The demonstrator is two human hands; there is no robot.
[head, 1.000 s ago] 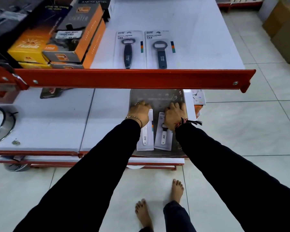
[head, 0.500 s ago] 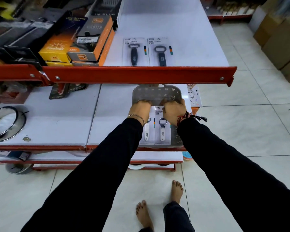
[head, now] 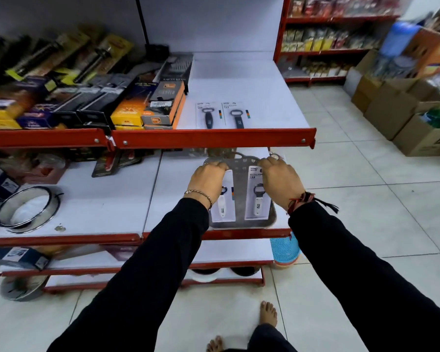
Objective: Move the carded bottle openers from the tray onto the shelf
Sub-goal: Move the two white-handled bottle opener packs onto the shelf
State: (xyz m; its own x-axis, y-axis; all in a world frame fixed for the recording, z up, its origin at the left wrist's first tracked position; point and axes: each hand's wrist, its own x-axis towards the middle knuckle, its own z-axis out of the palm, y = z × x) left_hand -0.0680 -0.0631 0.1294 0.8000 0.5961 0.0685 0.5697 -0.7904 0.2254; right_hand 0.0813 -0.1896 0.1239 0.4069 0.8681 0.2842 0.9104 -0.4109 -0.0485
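Left hand (head: 208, 180): fingers curled over top edge of left carded opener (head: 224, 207), apparently pinching it. Right hand (head: 281, 182): likewise closed on top edge of right carded opener (head: 258, 196). Both cards flat in grey tray (head: 241, 224) on lower shelf, long axes 12-to-6, side by side. Destination shelf (head: 252, 90) at 12 o'clock, above; two dark-handled openers (head: 222, 116) already there.

Matt grey plastic tray (head: 241, 224) — glossy floor tiles (head: 366, 199)
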